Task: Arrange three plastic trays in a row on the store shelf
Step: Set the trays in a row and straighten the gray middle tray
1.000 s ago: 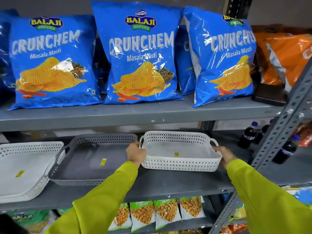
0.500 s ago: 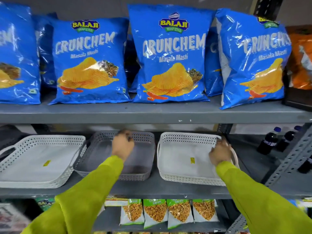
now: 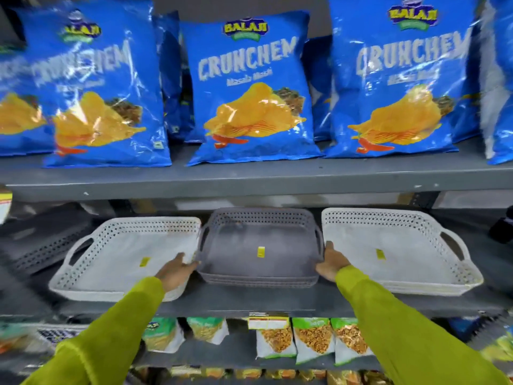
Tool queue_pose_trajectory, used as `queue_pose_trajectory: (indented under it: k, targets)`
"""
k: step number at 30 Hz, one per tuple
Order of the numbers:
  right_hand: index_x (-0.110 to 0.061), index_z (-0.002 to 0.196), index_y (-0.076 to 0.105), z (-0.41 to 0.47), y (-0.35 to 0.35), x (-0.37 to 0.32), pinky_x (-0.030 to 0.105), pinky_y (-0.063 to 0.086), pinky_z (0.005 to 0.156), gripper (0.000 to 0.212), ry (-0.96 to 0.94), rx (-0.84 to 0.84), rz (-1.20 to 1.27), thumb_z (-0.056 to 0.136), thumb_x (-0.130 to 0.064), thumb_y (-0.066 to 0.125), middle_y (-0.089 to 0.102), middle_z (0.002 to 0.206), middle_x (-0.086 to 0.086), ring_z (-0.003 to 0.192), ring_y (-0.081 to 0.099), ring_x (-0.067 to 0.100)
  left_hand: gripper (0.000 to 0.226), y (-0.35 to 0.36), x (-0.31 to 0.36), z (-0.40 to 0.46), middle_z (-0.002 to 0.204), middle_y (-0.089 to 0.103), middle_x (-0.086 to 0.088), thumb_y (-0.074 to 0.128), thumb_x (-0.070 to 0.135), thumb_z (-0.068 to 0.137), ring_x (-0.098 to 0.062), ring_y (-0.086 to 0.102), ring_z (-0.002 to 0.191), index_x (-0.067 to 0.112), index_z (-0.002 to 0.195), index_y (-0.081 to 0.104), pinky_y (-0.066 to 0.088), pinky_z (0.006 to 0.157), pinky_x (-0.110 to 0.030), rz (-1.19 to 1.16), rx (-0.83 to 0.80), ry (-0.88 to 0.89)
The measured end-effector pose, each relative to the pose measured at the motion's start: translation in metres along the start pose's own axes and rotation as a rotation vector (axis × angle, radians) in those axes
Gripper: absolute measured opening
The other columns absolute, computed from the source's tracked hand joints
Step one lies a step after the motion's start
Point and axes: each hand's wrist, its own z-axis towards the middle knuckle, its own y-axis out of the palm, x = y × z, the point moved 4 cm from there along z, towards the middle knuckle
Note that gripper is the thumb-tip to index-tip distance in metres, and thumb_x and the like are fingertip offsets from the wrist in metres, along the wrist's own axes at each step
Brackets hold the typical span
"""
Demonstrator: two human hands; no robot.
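Observation:
Three perforated plastic trays lie side by side on the middle grey shelf [image 3: 249, 302]. A white tray [image 3: 116, 262] is at the left, a grey tray [image 3: 258, 234] in the middle, and another white tray [image 3: 394, 243] at the right. Each carries a small yellow sticker. My left hand [image 3: 176, 270] rests against the grey tray's front left corner, fingers spread. At the front right corner my right hand [image 3: 331, 263] grips the grey tray's side, thumb up along its handle.
Blue Crunchem chip bags [image 3: 249, 87] fill the upper shelf [image 3: 249, 179], which overhangs the trays closely. Small snack packets [image 3: 313, 340] stand on the lower shelf. A dark bottle [image 3: 502, 229] sits at the far right of the middle shelf. Dark perforated panels [image 3: 41, 245] lie at the left.
Both hands left the right white tray and came to the grey tray's front corners. The grey tray now sits square between the white trays. The view shifted left.

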Motion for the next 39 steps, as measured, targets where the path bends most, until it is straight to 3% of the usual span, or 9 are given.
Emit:
queue_pose_trajectory:
  k: [5,11,16,21,28,31,34,39]
  targets:
    - [-0.006,0.142,0.023,-0.006,0.003,-0.003,0.039,0.047,0.087,0.062,0.017,0.045,-0.038,0.089,-0.022,0.051,0.059,0.126,0.025,0.113,0.058,0.042,0.056,0.015,0.017,-0.004,0.133,0.058,-0.02,0.059,0.025,0.091,-0.038,0.056,0.119,0.009,0.138,0.034,0.046,0.093,-0.039,-0.042,0.04,0.157]
    - [-0.008,0.131,0.032,-0.015,0.008,-0.002,0.034,0.042,0.073,0.046,0.044,0.041,0.019,0.089,-0.015,0.049,0.063,0.114,0.025,0.102,0.062,0.042,0.051,0.008,0.021,0.007,0.129,0.06,-0.019,0.057,0.015,0.086,-0.038,0.057,0.116,0.015,0.134,0.04,0.046,0.094,-0.038,-0.102,-0.029,0.166]
    - [-0.014,0.141,0.027,-0.022,0.005,0.0,0.033,0.043,0.076,0.059,0.035,0.022,0.031,0.087,-0.015,0.05,0.061,0.123,0.022,0.106,0.06,0.039,0.062,0.001,0.024,0.012,0.133,0.059,-0.015,0.064,0.015,0.084,-0.035,0.057,0.119,0.016,0.14,0.038,0.045,0.096,-0.036,-0.141,-0.06,0.202]
    - [-0.013,0.148,0.019,-0.034,-0.001,-0.005,0.037,0.045,0.093,0.063,0.033,-0.003,0.008,0.092,-0.014,0.048,0.052,0.136,0.023,0.119,0.053,0.04,0.087,-0.006,0.018,0.018,0.136,0.058,-0.013,0.06,0.033,0.064,-0.033,0.056,0.122,0.018,0.146,0.032,0.044,0.104,-0.041,-0.086,-0.099,0.244]
    - [-0.013,0.149,0.018,-0.036,-0.004,-0.008,0.036,0.046,0.091,0.067,0.043,-0.025,-0.011,0.09,-0.011,0.05,0.053,0.135,0.023,0.117,0.054,0.04,0.1,-0.002,0.019,0.01,0.146,0.046,-0.009,0.073,0.011,0.069,-0.027,0.047,0.13,0.018,0.152,0.017,0.037,0.102,-0.029,0.04,-0.202,0.331]
    - [-0.012,0.146,0.02,-0.034,-0.002,-0.009,0.034,0.047,0.084,0.068,0.047,-0.007,-0.024,0.087,-0.015,0.053,0.057,0.129,0.022,0.112,0.058,0.039,0.09,-0.002,0.015,0.004,0.14,0.053,-0.01,0.068,0.024,0.077,-0.03,0.054,0.123,0.017,0.152,0.017,0.043,0.097,-0.03,0.139,-0.14,0.279]
    - [-0.014,0.14,0.026,-0.029,0.003,-0.005,0.033,0.045,0.075,0.062,0.05,0.019,-0.043,0.085,-0.022,0.053,0.063,0.118,0.019,0.102,0.063,0.037,0.064,0.002,0.012,-0.003,0.126,0.063,-0.014,0.058,0.035,0.083,-0.034,0.061,0.109,0.014,0.138,0.035,0.051,0.089,-0.037,0.244,-0.061,0.255]
    - [-0.014,0.147,0.019,-0.026,0.007,-0.001,0.036,0.049,0.086,0.064,0.055,0.048,-0.08,0.09,-0.023,0.047,0.06,0.127,0.019,0.11,0.06,0.037,0.049,0.004,0.005,-0.004,0.122,0.065,-0.015,0.048,0.04,0.091,-0.036,0.062,0.107,0.016,0.133,0.041,0.051,0.089,-0.04,0.3,0.037,0.291]
